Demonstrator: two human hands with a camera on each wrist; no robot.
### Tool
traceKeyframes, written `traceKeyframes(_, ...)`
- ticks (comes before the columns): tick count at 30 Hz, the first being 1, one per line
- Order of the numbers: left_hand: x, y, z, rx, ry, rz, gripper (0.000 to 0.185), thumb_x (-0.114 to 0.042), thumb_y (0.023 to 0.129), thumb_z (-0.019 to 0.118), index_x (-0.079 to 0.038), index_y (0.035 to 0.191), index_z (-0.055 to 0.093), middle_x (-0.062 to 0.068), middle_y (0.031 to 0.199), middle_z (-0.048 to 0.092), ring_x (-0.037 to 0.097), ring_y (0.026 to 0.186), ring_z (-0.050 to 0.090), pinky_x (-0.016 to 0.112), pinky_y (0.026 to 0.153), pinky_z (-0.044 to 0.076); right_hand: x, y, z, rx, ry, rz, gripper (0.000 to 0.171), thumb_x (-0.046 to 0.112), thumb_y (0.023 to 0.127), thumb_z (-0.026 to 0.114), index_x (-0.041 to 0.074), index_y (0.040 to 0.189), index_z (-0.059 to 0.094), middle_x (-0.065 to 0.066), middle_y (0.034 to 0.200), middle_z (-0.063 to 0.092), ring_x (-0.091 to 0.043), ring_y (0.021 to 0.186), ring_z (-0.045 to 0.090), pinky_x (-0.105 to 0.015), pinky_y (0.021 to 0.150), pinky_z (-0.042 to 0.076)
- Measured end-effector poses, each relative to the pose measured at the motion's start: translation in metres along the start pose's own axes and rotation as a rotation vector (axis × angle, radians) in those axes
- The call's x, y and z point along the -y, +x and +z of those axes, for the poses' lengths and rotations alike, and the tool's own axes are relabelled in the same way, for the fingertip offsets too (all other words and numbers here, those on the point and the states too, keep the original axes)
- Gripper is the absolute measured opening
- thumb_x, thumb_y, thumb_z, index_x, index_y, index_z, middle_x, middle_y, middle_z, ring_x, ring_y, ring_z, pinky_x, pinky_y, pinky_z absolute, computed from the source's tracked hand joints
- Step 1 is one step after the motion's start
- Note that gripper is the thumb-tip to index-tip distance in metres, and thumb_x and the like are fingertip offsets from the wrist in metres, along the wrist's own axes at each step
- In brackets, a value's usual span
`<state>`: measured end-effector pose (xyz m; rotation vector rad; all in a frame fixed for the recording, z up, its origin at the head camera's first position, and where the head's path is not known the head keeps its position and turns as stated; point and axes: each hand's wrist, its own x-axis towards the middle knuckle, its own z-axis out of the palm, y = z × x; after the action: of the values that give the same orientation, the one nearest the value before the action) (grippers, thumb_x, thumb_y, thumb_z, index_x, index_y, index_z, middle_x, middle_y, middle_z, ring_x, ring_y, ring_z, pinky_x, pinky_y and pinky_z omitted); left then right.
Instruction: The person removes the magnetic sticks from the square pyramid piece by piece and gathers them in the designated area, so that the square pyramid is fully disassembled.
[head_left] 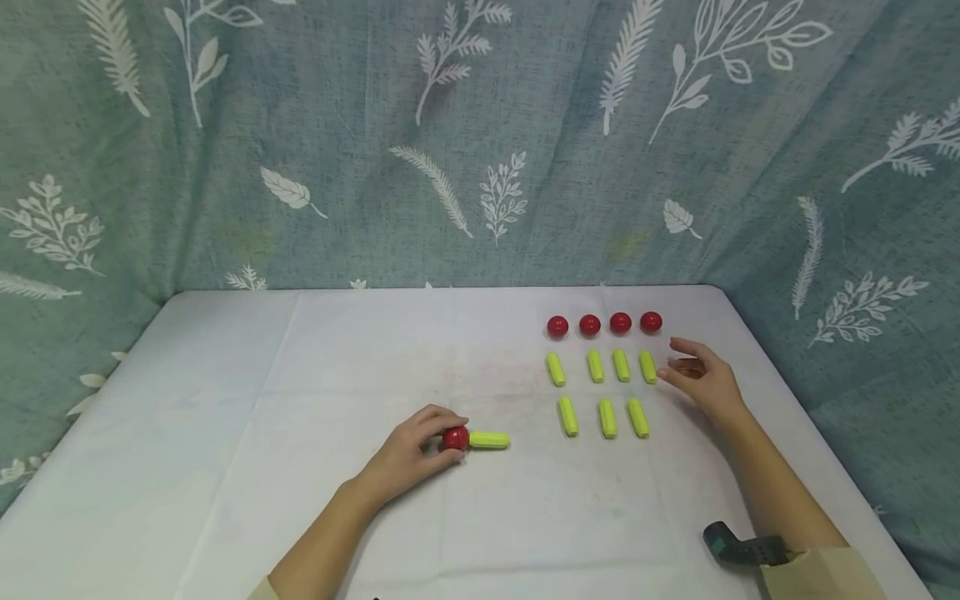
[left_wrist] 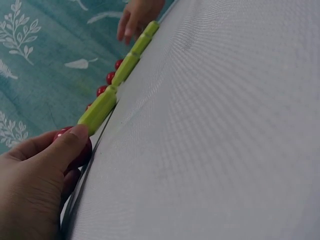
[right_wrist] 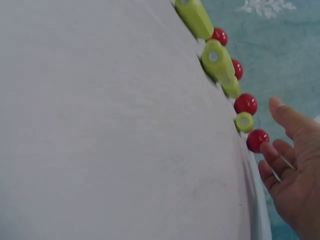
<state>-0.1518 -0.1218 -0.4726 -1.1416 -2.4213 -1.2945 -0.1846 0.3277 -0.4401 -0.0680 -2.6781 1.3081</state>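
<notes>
My left hand point(head_left: 408, 454) grips a red ball point(head_left: 454, 438) on the white table point(head_left: 300, 417); a yellow-green peg point(head_left: 490, 440) lies right beside the ball, end to it. The left wrist view shows my thumb point(left_wrist: 70, 142) over the red ball point(left_wrist: 80, 152) with the peg point(left_wrist: 98, 111) touching it. My right hand point(head_left: 701, 379) rests open on the table, fingertips next to the rightmost yellow-green peg point(head_left: 647, 367) of the upper row. In the right wrist view the fingers point(right_wrist: 290, 165) are spread near a red ball point(right_wrist: 257, 140).
Several red balls point(head_left: 603, 324) stand in a row at the back right. Below them lie two rows of yellow-green pegs point(head_left: 603, 392). A patterned teal curtain point(head_left: 480, 142) surrounds the table. A wrist strap point(head_left: 742, 548) shows on my right forearm.
</notes>
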Motion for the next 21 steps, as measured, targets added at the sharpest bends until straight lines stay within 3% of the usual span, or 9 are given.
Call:
traceKeyframes(5,0.000,0.001,-0.001,0.002,-0.004,0.012,0.042,-0.014,0.078,0.078,-0.007,0.116,0.062,0.001,0.112,0.060,0.017,0.099,0.061,0.027,0.083,0.053,0.012,-0.019,0.007,-0.042,0.039,-0.096,0.058,0.023,0.086,0.071,0.004,0.136,0.046,-0.017,0.130,0.052,-0.008,0.100,0.056,-0.001,0.078,0.040)
traceKeyframes(8,0.000,0.000,-0.003,-0.002,-0.016,0.026,0.042,-0.013,0.076,0.078,-0.007,0.115,0.062,0.000,0.112,0.060,0.016,0.099,0.061,0.025,0.083,0.053,0.026,-0.027,0.012,-0.022,0.096,-0.175,0.055,0.016,0.085,0.071,0.001,0.133,0.048,-0.018,0.128,0.054,0.000,0.097,0.055,-0.003,0.083,0.041)
traceKeyframes(11,0.000,-0.001,-0.003,-0.009,-0.036,0.030,0.043,-0.012,0.075,0.079,-0.006,0.114,0.063,0.000,0.111,0.060,0.015,0.100,0.061,0.024,0.084,0.052,0.040,-0.034,0.017,0.023,0.172,-0.260,0.052,0.007,0.083,0.072,-0.003,0.129,0.051,-0.021,0.125,0.055,-0.003,0.097,0.058,-0.007,0.087,0.042)
traceKeyframes(17,-0.001,0.001,-0.002,-0.013,-0.046,0.038,0.042,-0.013,0.076,0.079,-0.005,0.114,0.063,0.001,0.111,0.060,0.014,0.101,0.060,0.022,0.087,0.050,0.064,-0.043,0.030,0.119,0.136,-0.318,0.052,0.008,0.080,0.075,0.001,0.127,0.054,-0.015,0.122,0.059,-0.010,0.099,0.058,-0.012,0.089,0.043)
traceKeyframes(21,-0.004,0.001,-0.003,-0.024,-0.043,0.032,0.042,-0.013,0.074,0.080,-0.006,0.113,0.064,0.001,0.110,0.061,0.015,0.100,0.060,0.020,0.087,0.049,0.076,-0.045,0.045,0.202,0.169,-0.370,0.052,0.007,0.078,0.077,0.001,0.126,0.056,-0.017,0.120,0.060,-0.018,0.099,0.060,-0.016,0.090,0.045)
